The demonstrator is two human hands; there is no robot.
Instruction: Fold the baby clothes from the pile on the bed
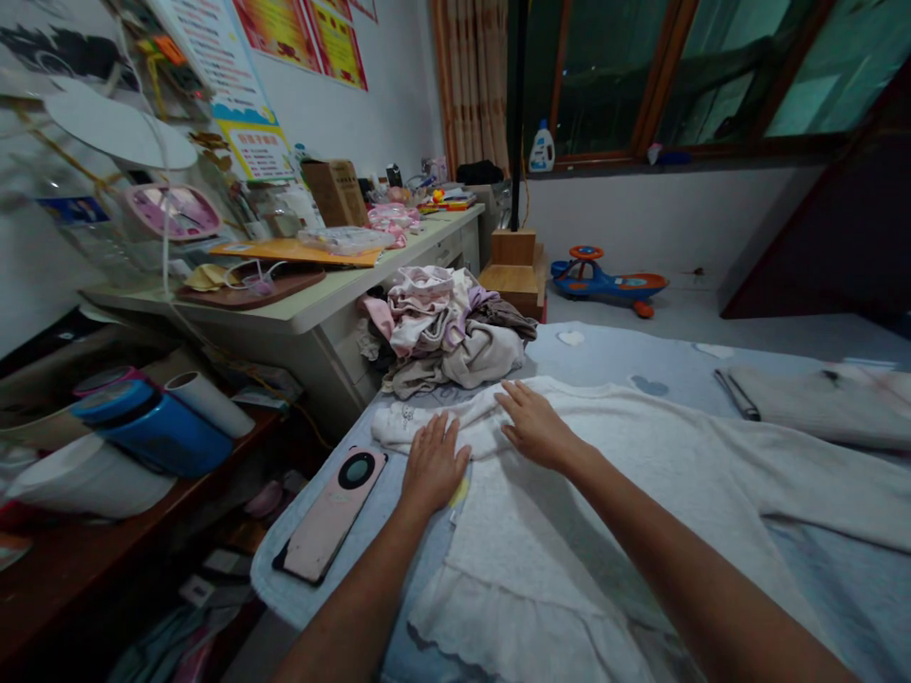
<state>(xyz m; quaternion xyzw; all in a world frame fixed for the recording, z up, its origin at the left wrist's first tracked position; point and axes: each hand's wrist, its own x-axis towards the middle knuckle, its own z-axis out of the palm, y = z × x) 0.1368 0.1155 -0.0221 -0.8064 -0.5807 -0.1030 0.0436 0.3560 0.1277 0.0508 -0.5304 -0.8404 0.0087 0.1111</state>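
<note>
A pale long-sleeved child's top with a ruffled hem lies spread on the blue bed cover. My left hand rests flat on its left sleeve, fingers stretched out. Near the shoulder end of that sleeve, my right hand lies on the cloth with its fingers extended. Neither hand grips anything. The other sleeve reaches out to the right. Left of my left hand lies a pink phone, its round camera facing up.
A heap of crumpled clothes sits at the bed's far left, by a cluttered desk. Folded grey clothing lies at the right. A shelf on the left holds a blue bottle. A ride-on toy car stands beyond the bed.
</note>
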